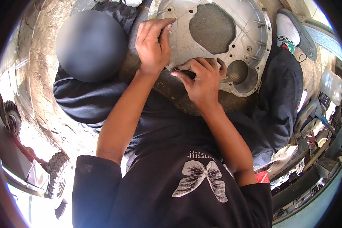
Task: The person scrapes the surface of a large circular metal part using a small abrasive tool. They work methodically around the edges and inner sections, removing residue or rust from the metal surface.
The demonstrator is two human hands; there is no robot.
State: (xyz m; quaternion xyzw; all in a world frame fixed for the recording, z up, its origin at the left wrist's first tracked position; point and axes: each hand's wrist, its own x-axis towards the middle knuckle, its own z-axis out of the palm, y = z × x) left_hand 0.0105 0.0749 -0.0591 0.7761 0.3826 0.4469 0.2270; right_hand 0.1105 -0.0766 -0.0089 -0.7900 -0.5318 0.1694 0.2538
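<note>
A large grey cast-metal bell housing (180,45) lies in front of me between my legs, with a big opening through its face, a smaller round one at the lower right and bolt holes round its rim. My left hand (154,43) is at its left edge, index finger and thumb closed close together over the metal. At the lower left edge, my right hand (203,78) pinches with thumb and index finger; the other fingers curl over the housing. Whatever is between the fingertips of either hand is too small or hidden to name.
My dark trouser leg (279,91) flanks the housing on the right, beside a foot in a grey sandal (298,34). Treaded tyres (59,171) stand at the lower left. A clear plastic container (331,86) and piled parts lie at the right. A blurred disc (91,45) covers the upper left.
</note>
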